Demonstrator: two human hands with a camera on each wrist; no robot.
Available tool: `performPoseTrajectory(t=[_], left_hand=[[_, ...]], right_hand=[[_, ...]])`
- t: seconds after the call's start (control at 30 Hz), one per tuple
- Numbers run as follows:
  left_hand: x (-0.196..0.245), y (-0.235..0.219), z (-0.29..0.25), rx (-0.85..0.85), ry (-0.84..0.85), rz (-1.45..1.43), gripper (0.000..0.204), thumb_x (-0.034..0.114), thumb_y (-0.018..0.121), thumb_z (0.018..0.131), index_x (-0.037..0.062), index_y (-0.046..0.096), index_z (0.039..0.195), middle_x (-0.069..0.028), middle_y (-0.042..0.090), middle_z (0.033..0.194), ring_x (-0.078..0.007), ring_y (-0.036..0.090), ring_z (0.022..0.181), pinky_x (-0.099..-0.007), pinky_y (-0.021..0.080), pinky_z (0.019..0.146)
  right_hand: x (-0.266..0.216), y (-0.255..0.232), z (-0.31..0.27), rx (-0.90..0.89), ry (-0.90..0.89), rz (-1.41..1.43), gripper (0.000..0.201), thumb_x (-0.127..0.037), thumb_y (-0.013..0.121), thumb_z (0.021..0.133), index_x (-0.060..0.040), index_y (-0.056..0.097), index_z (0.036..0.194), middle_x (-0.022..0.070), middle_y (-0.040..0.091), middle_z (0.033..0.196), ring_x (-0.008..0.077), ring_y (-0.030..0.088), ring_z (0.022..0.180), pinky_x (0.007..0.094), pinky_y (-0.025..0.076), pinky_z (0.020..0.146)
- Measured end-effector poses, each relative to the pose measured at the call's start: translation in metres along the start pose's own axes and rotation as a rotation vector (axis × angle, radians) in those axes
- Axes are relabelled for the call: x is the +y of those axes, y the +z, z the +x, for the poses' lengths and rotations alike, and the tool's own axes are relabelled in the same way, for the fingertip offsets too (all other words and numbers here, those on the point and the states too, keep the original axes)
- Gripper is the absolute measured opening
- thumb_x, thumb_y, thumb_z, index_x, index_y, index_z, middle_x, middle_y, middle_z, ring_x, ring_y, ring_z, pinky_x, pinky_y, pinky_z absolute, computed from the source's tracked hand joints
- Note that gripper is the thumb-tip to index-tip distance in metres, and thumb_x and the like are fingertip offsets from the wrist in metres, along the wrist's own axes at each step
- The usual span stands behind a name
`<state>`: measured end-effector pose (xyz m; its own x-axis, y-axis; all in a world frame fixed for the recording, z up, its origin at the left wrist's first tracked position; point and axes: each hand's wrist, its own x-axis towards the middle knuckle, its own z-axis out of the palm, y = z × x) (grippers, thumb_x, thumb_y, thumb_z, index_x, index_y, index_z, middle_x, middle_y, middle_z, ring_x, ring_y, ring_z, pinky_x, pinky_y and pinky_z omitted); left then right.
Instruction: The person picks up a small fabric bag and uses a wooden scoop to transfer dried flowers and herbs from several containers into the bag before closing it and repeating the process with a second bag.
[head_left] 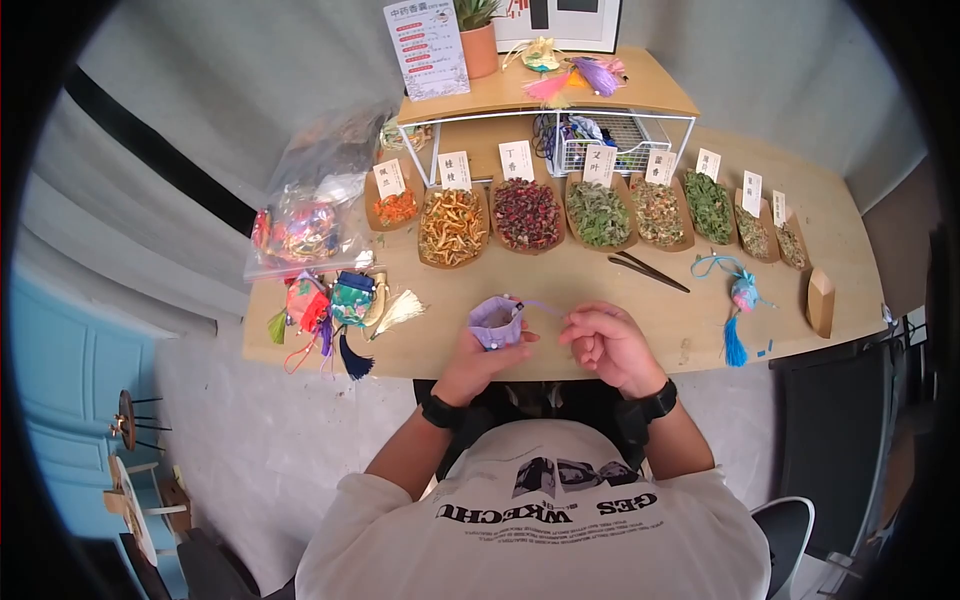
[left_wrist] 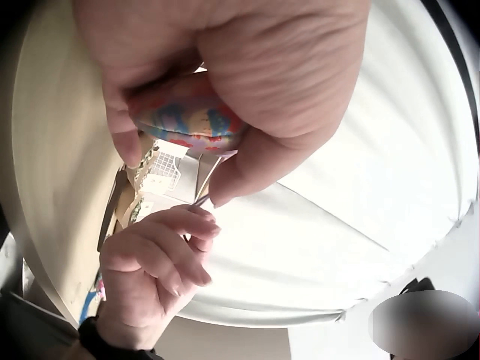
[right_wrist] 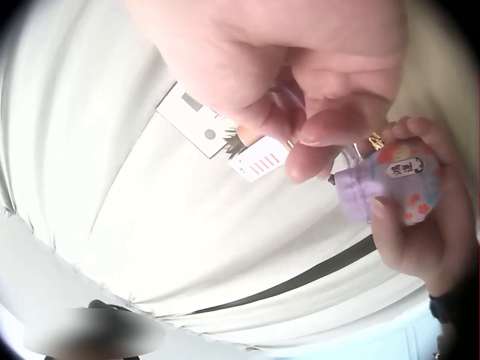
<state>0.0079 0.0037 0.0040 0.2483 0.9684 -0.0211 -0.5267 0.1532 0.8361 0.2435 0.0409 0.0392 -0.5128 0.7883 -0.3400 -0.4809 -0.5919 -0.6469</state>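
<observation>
A small purple pouch (head_left: 495,322) with its mouth up is held in the left hand (head_left: 480,362), near the table's front edge. In the right wrist view the pouch (right_wrist: 397,180) shows floral print and a label, with the left thumb against its side. The right hand (head_left: 612,347) pinches a thin purple cord (head_left: 543,305) that runs from the pouch's neck. Seen from the left wrist, the right hand (left_wrist: 154,262) has its fingers bent at the cord, just below the patterned pouch (left_wrist: 191,120).
Paper trays of dried herbs, among them red buds (head_left: 526,214), line the table behind the hands. Black tweezers (head_left: 648,272) and a blue tasselled pouch (head_left: 743,292) lie right. Several pouches, one green (head_left: 352,298), and a plastic bag (head_left: 310,225) are left; a raised shelf (head_left: 560,95) stands behind.
</observation>
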Motion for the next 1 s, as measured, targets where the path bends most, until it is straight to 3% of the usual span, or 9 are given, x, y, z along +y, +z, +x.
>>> performPoseTrajectory(t=[0.17, 0.23, 0.33, 0.43, 0.57, 0.73, 0.83, 0.9, 1.0], left_hand=[[0.003, -0.005, 0.0, 0.037, 0.135, 0.402, 0.07, -0.002, 0.082, 0.077, 0.0016, 0.044, 0.136, -0.0063, 0.06, 0.118, -0.0152, 0.062, 0.108, -0.0308, 0.052, 0.091], [0.001, -0.006, -0.001, 0.048, 0.158, 0.411, 0.074, -0.001, 0.083, 0.076, 0.0012, 0.041, 0.138, -0.0062, 0.061, 0.118, -0.0146, 0.062, 0.108, -0.0305, 0.052, 0.091], [0.0, -0.006, -0.003, 0.067, 0.164, 0.413, 0.075, -0.003, 0.082, 0.076, 0.0019, 0.04, 0.138, -0.0069, 0.061, 0.118, -0.0154, 0.062, 0.108, -0.0317, 0.052, 0.093], [0.003, -0.007, -0.002, 0.074, 0.098, 0.387, 0.074, -0.002, 0.082, 0.076, 0.0014, 0.04, 0.137, -0.0058, 0.061, 0.115, -0.0143, 0.061, 0.107, -0.0318, 0.052, 0.092], [0.006, -0.015, 0.006, 0.04, 0.105, 0.509, 0.074, 0.003, 0.084, 0.076, 0.0003, 0.042, 0.138, -0.002, 0.059, 0.11, -0.0091, 0.059, 0.1, -0.0289, 0.051, 0.086], [0.013, -0.019, 0.016, -0.037, 0.088, 0.472, 0.068, -0.003, 0.081, 0.075, 0.0044, 0.045, 0.133, -0.0023, 0.061, 0.107, -0.0112, 0.062, 0.094, -0.0293, 0.053, 0.082], [0.013, -0.026, 0.026, -0.075, 0.078, 0.453, 0.067, -0.003, 0.081, 0.074, 0.0049, 0.047, 0.132, -0.0015, 0.061, 0.106, -0.0107, 0.062, 0.091, -0.0288, 0.053, 0.08], [0.014, -0.031, 0.031, -0.098, 0.106, 0.477, 0.067, -0.003, 0.081, 0.074, 0.005, 0.048, 0.131, -0.0013, 0.061, 0.105, -0.0107, 0.062, 0.09, -0.0286, 0.053, 0.08], [0.025, -0.029, 0.037, -0.129, -0.014, 0.437, 0.064, -0.003, 0.082, 0.073, 0.0051, 0.05, 0.128, -0.001, 0.061, 0.104, -0.0105, 0.062, 0.09, -0.0283, 0.053, 0.08]], right_hand=[[-0.014, -0.009, -0.007, 0.343, -0.094, -0.5, 0.027, -0.014, 0.069, 0.088, -0.0012, 0.061, 0.111, 0.013, 0.073, 0.084, 0.021, 0.061, 0.051, 0.0306, 0.048, 0.048], [-0.023, -0.035, -0.004, 0.681, -0.698, -1.622, 0.034, -0.012, 0.069, 0.083, 0.0007, 0.06, 0.113, 0.0163, 0.071, 0.094, 0.0335, 0.067, 0.067, 0.0406, 0.056, 0.063], [-0.044, -0.073, 0.004, 0.859, -0.802, -1.823, 0.037, -0.009, 0.066, 0.078, 0.0001, 0.06, 0.114, 0.0197, 0.068, 0.102, 0.0418, 0.066, 0.086, 0.0473, 0.055, 0.076], [-0.059, -0.09, 0.006, 0.945, -0.456, -1.91, 0.027, -0.007, 0.064, 0.078, -0.001, 0.065, 0.104, 0.0203, 0.067, 0.101, 0.0414, 0.065, 0.091, 0.0485, 0.055, 0.075], [-0.07, -0.1, -0.006, 0.803, -0.41, -1.88, 0.011, -0.006, 0.064, 0.076, 0.001, 0.068, 0.083, 0.0219, 0.067, 0.094, 0.0414, 0.065, 0.087, 0.0494, 0.053, 0.076], [-0.085, -0.09, -0.035, 0.492, -0.331, -1.812, 0.016, -0.006, 0.068, 0.074, 0.003, 0.067, 0.086, 0.0221, 0.067, 0.082, 0.0389, 0.065, 0.081, 0.0458, 0.051, 0.073], [-0.094, -0.07, -0.05, 0.403, -0.29, -1.648, 0.013, -0.006, 0.069, 0.08, 0.0014, 0.066, 0.091, 0.0151, 0.066, 0.074, 0.0264, 0.066, 0.071, 0.0378, 0.052, 0.065], [-0.101, -0.057, -0.052, 0.32, -0.261, -1.085, 0.012, -0.005, 0.067, 0.087, -0.0012, 0.066, 0.098, 0.0061, 0.064, 0.071, 0.012, 0.061, 0.062, 0.0267, 0.049, 0.056], [-0.124, -0.01, -0.054, 0.369, -0.333, -1.15, 0.014, -0.003, 0.065, 0.089, -0.002, 0.066, 0.103, 0.0016, 0.064, 0.072, 0.0052, 0.058, 0.058, 0.0205, 0.045, 0.051]])
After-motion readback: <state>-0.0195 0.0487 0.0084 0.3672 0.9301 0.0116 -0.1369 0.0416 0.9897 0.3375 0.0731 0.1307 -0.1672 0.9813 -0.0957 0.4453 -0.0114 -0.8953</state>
